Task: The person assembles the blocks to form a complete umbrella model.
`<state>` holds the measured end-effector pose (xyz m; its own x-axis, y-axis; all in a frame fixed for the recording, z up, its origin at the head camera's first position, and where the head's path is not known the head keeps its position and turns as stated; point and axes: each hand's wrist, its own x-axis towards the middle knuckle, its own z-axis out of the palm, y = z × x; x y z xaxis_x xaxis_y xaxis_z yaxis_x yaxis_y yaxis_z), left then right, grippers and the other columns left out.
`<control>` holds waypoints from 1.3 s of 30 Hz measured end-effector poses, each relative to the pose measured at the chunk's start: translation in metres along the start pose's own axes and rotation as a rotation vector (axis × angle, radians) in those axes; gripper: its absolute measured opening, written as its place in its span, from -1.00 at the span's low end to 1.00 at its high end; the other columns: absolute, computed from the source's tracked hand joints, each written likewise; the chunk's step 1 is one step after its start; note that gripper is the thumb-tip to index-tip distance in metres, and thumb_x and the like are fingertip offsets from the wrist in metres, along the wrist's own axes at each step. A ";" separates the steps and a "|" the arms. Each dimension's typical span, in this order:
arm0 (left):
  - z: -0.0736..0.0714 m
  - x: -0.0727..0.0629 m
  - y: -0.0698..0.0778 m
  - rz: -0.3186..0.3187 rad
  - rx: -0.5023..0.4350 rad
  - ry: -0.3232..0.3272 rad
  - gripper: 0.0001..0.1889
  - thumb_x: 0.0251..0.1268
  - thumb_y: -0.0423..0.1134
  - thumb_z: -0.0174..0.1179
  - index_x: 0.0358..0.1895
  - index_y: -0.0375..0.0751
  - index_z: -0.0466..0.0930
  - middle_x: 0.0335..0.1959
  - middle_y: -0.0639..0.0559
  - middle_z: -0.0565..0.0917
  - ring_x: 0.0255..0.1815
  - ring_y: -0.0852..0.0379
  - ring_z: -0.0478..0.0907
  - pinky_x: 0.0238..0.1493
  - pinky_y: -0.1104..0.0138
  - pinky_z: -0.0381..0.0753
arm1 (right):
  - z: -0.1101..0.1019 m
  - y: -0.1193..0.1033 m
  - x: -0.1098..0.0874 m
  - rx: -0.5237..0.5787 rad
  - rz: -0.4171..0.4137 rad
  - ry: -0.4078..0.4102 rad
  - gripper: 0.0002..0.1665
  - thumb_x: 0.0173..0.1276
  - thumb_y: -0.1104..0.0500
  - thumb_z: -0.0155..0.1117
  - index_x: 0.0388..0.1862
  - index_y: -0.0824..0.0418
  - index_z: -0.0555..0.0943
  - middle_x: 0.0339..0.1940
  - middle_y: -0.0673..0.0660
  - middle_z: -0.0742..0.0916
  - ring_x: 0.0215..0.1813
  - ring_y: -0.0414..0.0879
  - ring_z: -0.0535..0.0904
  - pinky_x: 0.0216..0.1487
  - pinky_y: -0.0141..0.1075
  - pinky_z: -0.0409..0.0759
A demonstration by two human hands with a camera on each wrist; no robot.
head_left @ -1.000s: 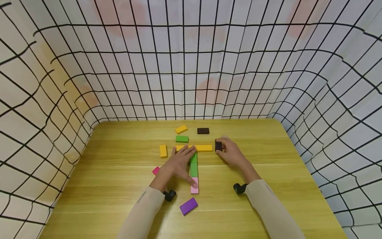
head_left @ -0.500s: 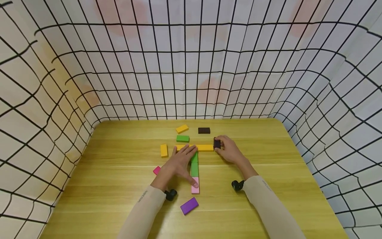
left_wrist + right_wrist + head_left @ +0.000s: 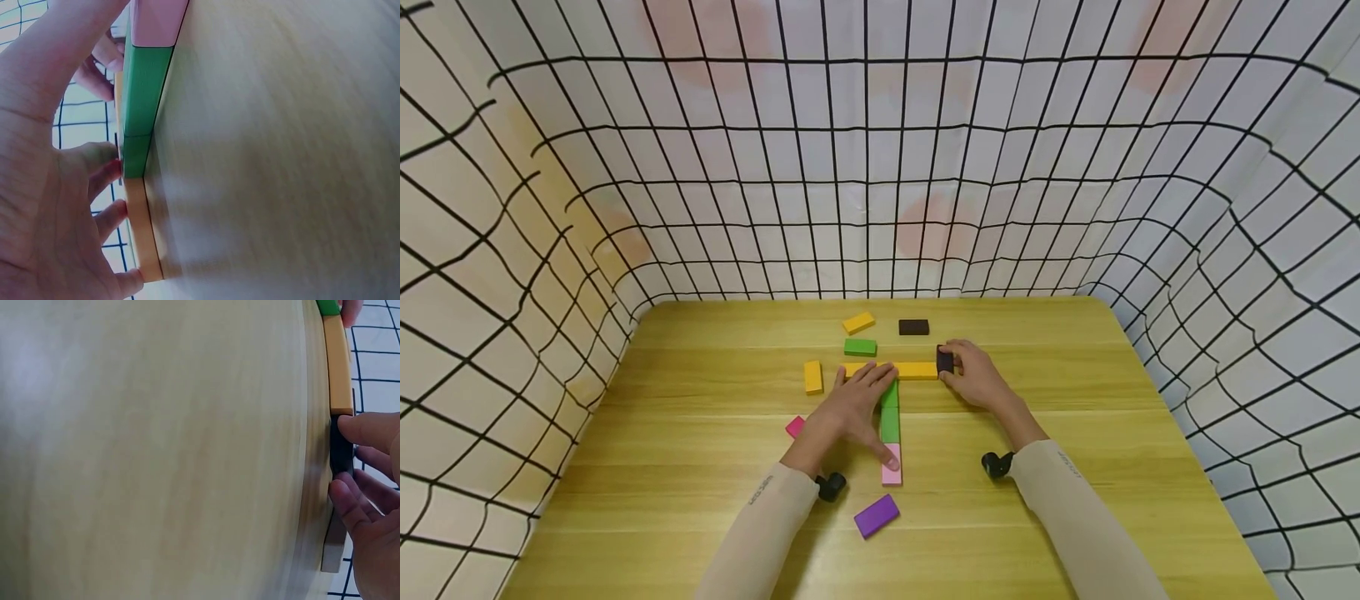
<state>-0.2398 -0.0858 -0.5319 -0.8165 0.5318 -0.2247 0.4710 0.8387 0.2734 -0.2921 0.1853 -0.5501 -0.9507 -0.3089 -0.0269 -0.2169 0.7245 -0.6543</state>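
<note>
My left hand (image 3: 850,412) is spread over a T-shaped line of blocks. Its fingertips reach the yellow row (image 3: 917,371) and its thumb rests on the pink block (image 3: 891,477). Green blocks (image 3: 890,425) join pink to yellow, as the green face (image 3: 140,90) and yellow face (image 3: 144,231) show in the left wrist view. At the row's right end my right hand (image 3: 977,375) pinches a black block (image 3: 944,361), its long side crosswise to the row. In the right wrist view the black block (image 3: 341,447) sits right at the yellow end (image 3: 340,369), partly hidden by fingers.
Behind the row lie a green block (image 3: 860,347), a yellow block (image 3: 858,322) and another black block (image 3: 913,327). To the left are a yellow block (image 3: 813,377) and a red-pink block (image 3: 795,427). A purple block (image 3: 876,516) lies in front. Black grid netting (image 3: 880,179) surrounds the table.
My right hand has slid the black block slightly left, from a small gap up against the yellow row's end. The left hand holds its place over the blocks.
</note>
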 end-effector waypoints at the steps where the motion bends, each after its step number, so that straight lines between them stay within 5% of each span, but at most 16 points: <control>1: 0.000 0.000 0.000 0.000 0.002 0.001 0.65 -0.61 0.70 0.44 0.72 0.10 -0.17 0.74 0.15 -0.11 0.75 -0.03 -0.23 0.62 -0.30 -0.25 | 0.000 0.000 0.000 -0.006 -0.002 0.002 -0.37 0.49 0.19 0.32 0.48 0.29 0.45 0.57 0.33 0.38 0.33 0.28 0.56 0.28 0.05 0.63; 21: -0.002 0.001 0.001 -0.009 0.015 -0.002 0.64 -0.61 0.70 0.43 0.72 0.10 -0.15 0.74 0.16 -0.09 0.75 -0.03 -0.21 0.62 -0.31 -0.24 | -0.006 0.000 -0.001 -0.021 -0.012 -0.012 -0.31 0.50 0.12 0.32 0.53 0.27 0.39 0.56 0.33 0.38 0.35 0.28 0.56 0.30 0.06 0.62; 31: 0.001 0.002 0.000 -0.007 0.019 -0.008 0.65 -0.62 0.72 0.41 0.72 0.11 -0.18 0.74 0.15 -0.11 0.75 -0.04 -0.23 0.62 -0.31 -0.26 | -0.024 0.009 -0.010 -0.030 0.025 0.171 -0.39 0.50 0.07 0.31 0.43 0.27 0.46 0.30 0.33 0.57 0.16 0.22 0.57 0.17 0.12 0.61; 39: 0.001 0.002 -0.001 0.000 0.015 -0.004 0.64 -0.61 0.71 0.42 0.72 0.10 -0.17 0.74 0.15 -0.11 0.75 -0.05 -0.22 0.62 -0.32 -0.26 | -0.029 0.026 -0.008 -0.085 0.117 0.207 -0.41 0.52 0.03 0.28 0.40 0.31 0.49 0.32 0.37 0.55 0.23 0.28 0.53 0.22 0.18 0.58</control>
<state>-0.2416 -0.0855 -0.5335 -0.8154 0.5320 -0.2282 0.4759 0.8405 0.2589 -0.2964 0.2243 -0.5453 -0.9936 -0.0937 0.0625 -0.1126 0.7996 -0.5899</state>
